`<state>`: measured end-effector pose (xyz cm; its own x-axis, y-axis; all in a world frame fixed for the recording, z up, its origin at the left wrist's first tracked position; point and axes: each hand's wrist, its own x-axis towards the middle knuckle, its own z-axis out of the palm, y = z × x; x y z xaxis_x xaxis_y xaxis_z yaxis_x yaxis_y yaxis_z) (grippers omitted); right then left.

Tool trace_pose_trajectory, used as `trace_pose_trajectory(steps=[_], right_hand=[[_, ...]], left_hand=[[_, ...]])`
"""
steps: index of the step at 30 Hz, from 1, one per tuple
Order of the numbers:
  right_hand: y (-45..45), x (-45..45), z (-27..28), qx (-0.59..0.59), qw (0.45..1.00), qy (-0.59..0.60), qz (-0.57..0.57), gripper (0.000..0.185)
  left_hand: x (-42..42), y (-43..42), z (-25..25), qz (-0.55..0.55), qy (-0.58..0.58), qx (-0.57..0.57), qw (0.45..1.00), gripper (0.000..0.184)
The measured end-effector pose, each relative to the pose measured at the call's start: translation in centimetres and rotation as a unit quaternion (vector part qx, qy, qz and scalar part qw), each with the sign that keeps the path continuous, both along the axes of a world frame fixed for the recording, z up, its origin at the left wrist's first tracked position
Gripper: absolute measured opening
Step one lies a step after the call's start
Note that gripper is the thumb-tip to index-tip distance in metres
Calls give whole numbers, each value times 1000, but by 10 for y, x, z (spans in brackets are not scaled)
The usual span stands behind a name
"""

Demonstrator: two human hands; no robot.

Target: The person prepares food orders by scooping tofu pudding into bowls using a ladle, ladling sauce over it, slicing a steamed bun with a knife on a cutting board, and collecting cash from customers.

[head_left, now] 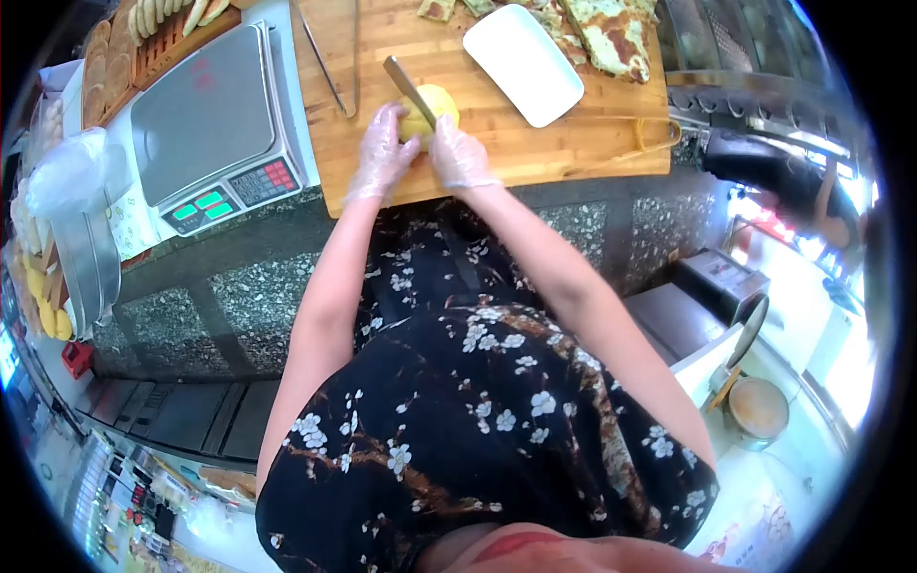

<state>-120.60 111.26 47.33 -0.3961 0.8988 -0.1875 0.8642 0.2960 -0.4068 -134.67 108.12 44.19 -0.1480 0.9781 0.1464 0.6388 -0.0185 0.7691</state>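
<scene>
A round yellow bun or cake (440,99) rests on a wooden cutting board (583,153). My left hand (387,148), in a clear plastic glove, is closed around its near left side. My right hand (460,158), gloved the same way, grips a knife (411,91) whose broad blade slants up and to the left over the bun. How deep the edge sits in the bun I cannot tell. Beyond, to the right, lies a white rectangular dish (523,67). Metal tongs (330,72) lie on the board to the left.
A digital scale (205,105) stands left of the board. Browned flatbread (611,38) lies at the board's far right. Baked goods (158,19) fill a tray at upper left, near plastic bags (72,177). A pot (757,411) sits at lower right; another person (812,191) is at right.
</scene>
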Motion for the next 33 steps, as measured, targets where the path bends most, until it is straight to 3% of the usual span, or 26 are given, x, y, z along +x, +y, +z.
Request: trace_pose_trajectory(steps=[3, 5, 7, 9, 11, 13, 17, 20, 22, 25, 26, 27, 29, 30, 31, 33], right_hand=[[-13, 14, 19, 42, 998, 47, 8, 19], [-35, 16, 55, 18, 998, 33, -45, 19], [-49, 21, 69, 19, 998, 15, -50, 18], [-56, 27, 62, 3, 1000, -10, -8, 18], [-55, 26, 62, -31, 999, -40, -7, 18], [-53, 20, 66, -48, 997, -56, -12, 17], [-41, -3, 46, -51, 997, -57, -29, 19], [-28, -17, 9, -1, 1000, -2, -2, 19], [-20, -13, -3, 1, 1000, 10, -9, 18], [-27, 15, 20, -52, 996, 63, -37, 22], [-40, 25, 17, -42, 979, 164, -112, 24], [-56, 35, 15, -35, 946, 261, -187, 28], [-77, 58, 14, -123, 883, 294, -344, 31], [-84, 65, 10, -100, 866, 331, -361, 29], [-93, 75, 10, -235, 807, 327, -432, 26], [-105, 95, -16, -251, 784, 359, -441, 26]], left_hand=[[-3, 6, -4, -3, -36, -21, 999, 44], [-5, 0, -8, -2, -36, 64, 997, 47], [-5, -5, -17, 8, -58, 56, 997, 47], [-2, -9, -17, 40, -152, -16, 987, 45], [4, -8, -13, 48, -134, 14, 990, 38], [6, -3, -4, 49, -37, 33, 998, 33], [6, -1, -8, 44, -55, 55, 996, 25], [4, -6, -21, 65, -117, -22, 991, 21], [2, -6, -28, 34, -37, 76, 996, 21], [0, -2, -29, 6, -8, 115, 993, 27], [0, -6, -12, 6, -64, 28, 998, 30], [-2, -4, -6, 0, 30, 113, 993, 36], [7, -2, 17, -18, 95, 146, 985, 47], [14, 4, 27, -22, 95, 147, 984, 47], [22, 9, 34, -45, 148, 144, 977, 48], [39, 18, 34, -69, 204, 144, 966, 49]])
